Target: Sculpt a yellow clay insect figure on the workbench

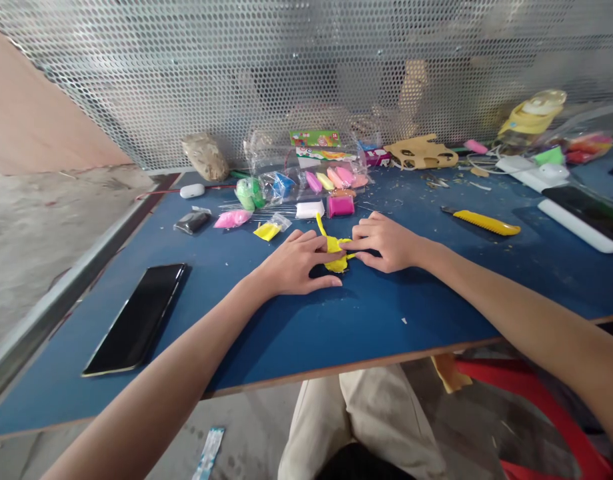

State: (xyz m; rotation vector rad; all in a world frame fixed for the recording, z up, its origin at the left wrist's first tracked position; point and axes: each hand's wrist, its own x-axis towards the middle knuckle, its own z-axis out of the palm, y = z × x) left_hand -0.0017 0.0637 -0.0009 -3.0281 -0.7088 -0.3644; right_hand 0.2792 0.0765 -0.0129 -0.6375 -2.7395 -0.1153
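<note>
A flattened piece of yellow clay (337,262) lies on the blue table, with a thin strip sticking up toward the back and another short strip at its right. My left hand (302,262) rests at its left side, index finger laid across the clay and thumb apart on the table. From the right, my right hand (383,241) touches the clay's right edge with its fingertips, thumb and index finger close to the short strip. Just behind are a white block (310,210), a magenta block (341,205) and an opened packet of yellow clay (270,230).
A black phone (136,320) lies at the left. A yellow cutter (486,222) and a phone on a white case (586,213) are at the right. Clay packets, a bottle (533,120) and metal mesh (286,73) line the back.
</note>
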